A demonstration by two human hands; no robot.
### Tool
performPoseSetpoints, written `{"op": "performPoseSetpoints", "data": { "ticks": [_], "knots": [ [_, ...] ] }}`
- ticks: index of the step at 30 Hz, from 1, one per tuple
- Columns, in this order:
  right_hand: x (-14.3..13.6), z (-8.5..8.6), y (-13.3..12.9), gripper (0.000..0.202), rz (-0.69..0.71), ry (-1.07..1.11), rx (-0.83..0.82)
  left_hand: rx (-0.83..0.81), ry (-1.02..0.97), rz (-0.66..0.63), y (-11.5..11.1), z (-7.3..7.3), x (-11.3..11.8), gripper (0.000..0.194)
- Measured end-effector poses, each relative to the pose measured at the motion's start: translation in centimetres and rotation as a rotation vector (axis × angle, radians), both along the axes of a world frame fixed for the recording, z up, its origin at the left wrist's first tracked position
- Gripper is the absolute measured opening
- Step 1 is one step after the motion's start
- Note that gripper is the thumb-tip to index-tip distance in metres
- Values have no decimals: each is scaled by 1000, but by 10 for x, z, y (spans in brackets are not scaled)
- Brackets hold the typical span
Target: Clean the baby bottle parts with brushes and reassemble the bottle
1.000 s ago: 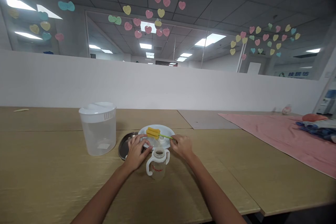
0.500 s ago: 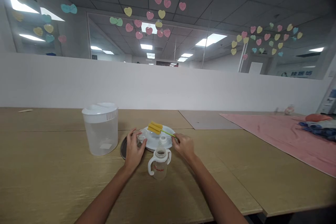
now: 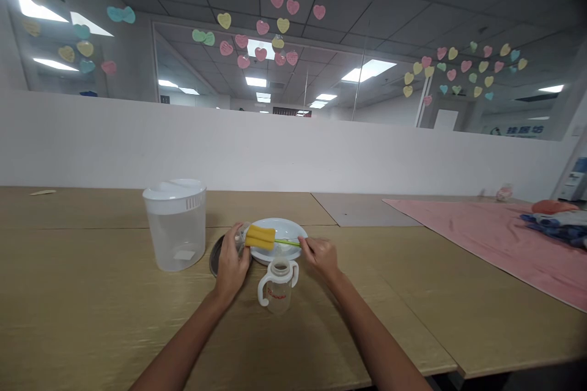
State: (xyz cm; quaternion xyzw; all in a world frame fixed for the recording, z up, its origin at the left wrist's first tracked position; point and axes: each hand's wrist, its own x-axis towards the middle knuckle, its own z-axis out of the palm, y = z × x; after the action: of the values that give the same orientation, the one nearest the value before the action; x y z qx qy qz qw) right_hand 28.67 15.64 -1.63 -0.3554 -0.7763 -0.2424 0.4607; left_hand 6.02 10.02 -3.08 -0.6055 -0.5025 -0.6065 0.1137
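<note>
My left hand (image 3: 233, 261) is closed round a small clear container (image 3: 241, 236), partly hidden by the fingers. Pinched in my right hand (image 3: 320, 255) is the green handle of a yellow sponge brush (image 3: 260, 237), whose head touches the container's opening. Below the brush lies a white plate (image 3: 293, 226) with a small whitish item on it, partly covered. A clear bottle (image 3: 277, 296) with two white handles and red lettering stands upright and uncapped between my forearms. Behind my left hand, a dark round dish (image 3: 214, 259) shows in part.
A clear bucket with a white lid (image 3: 177, 226) stands on the wooden table (image 3: 92, 305), left of my hands. A pink cloth (image 3: 468, 232) covers the right side, with folded fabric (image 3: 557, 223) on it. Behind the table is a white wall (image 3: 275, 153) with glass above.
The sponge head has moved left and down from above the plate to the container's mouth. My left hand has shifted slightly left, and the brush handle now lies nearly level.
</note>
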Motion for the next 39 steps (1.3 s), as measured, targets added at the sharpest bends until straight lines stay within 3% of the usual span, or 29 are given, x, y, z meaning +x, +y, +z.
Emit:
{"op": "performPoseSetpoints", "data": {
  "ticks": [7, 14, 22, 30, 35, 39],
  "knots": [
    [2, 0, 4, 54, -97, 50, 46, 151, 219, -27, 4, -4, -2, 41],
    [0, -1, 4, 54, -105, 86, 76, 165, 326, 37, 3, -3, -4, 35],
    [1, -3, 6, 52, -116, 121, 86, 159, 331, 121, 6, -6, -7, 54],
    [1, -2, 6, 54, -200, 143, 23, 174, 314, 105, 3, -2, -6, 45],
    [1, -4, 7, 52, -284, 188, -101, 186, 324, 77, 2, -3, -7, 41],
    [2, -4, 6, 53, -210, 187, -112, 184, 379, -19, -1, -2, -6, 41]
  ]
}}
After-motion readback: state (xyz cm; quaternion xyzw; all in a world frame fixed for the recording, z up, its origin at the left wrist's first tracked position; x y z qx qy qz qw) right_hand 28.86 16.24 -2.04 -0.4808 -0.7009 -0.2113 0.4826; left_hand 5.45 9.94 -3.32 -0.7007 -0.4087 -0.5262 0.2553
